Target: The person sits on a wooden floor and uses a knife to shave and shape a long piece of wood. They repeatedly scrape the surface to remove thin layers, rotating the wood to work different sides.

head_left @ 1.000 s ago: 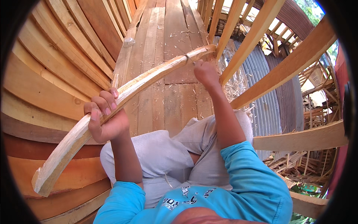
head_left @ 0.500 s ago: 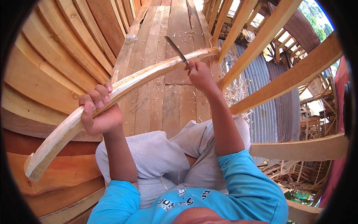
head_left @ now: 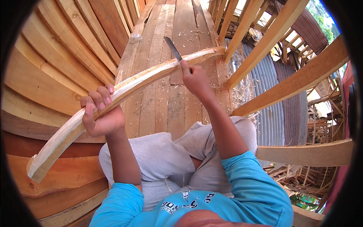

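Observation:
A long strip of pale wood point(head_left: 151, 72) slants from the lower left up to the right railing, its upper face whittled white in places. My left hand point(head_left: 103, 113) is wrapped round it left of the middle, fingers over the far side. In my right hand point(head_left: 197, 80) is a knife point(head_left: 172, 49), its handle mostly hidden in my fist. The dark blade points up and away to the left, crossing the wooden strip near its far part. From here I cannot tell how deep the edge bites, if at all.
Upright boards point(head_left: 56, 64) form a wall on my left. Plank flooring point(head_left: 159, 102) is strewn with shavings, and a small clear object point(head_left: 135, 38) lies by the wall. Wooden slats point(head_left: 287, 87) make a railing on my right, with corrugated metal sheets point(head_left: 268, 102) beyond it.
My right hand and the knife have shifted a little left and nearer along the wooden strip. My left hand keeps its hold on the strip.

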The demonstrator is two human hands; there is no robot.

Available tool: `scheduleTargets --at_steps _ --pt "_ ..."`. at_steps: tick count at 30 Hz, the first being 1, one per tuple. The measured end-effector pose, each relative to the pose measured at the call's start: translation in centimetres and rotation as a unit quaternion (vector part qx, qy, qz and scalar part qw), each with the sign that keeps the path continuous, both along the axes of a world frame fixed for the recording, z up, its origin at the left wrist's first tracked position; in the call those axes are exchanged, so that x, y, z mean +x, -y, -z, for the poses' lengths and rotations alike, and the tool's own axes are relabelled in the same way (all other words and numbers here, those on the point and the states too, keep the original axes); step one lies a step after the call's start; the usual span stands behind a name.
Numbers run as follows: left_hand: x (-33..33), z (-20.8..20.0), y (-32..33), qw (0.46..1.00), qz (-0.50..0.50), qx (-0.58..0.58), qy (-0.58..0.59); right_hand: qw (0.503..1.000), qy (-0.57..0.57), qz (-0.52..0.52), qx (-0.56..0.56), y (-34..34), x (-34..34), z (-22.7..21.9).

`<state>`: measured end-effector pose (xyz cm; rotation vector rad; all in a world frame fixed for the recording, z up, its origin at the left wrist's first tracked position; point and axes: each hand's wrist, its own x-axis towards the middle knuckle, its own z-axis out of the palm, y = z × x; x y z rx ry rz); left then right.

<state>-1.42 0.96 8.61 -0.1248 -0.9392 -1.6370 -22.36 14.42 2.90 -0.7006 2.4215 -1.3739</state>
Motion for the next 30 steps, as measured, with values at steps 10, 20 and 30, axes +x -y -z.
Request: scheduleTargets --at_steps 10,20,30 --pt "0.0 -0.1 -0.2 1.0 -0.024 -0.012 0.012 0.999 -0.014 -0.031 0.019 0.2 0.7 -0.5" --pt "-0.1 0.0 -0.2 0.999 -0.031 -0.015 0.012 0.859 0.492 -0.12 -0.071 -0.4 0.0 -1.9" --pt "0.0 0.1 0.1 0.999 -0.015 -0.042 0.004 0.758 0.603 -0.208 -0.131 -1.2 -1.5 -1.7"
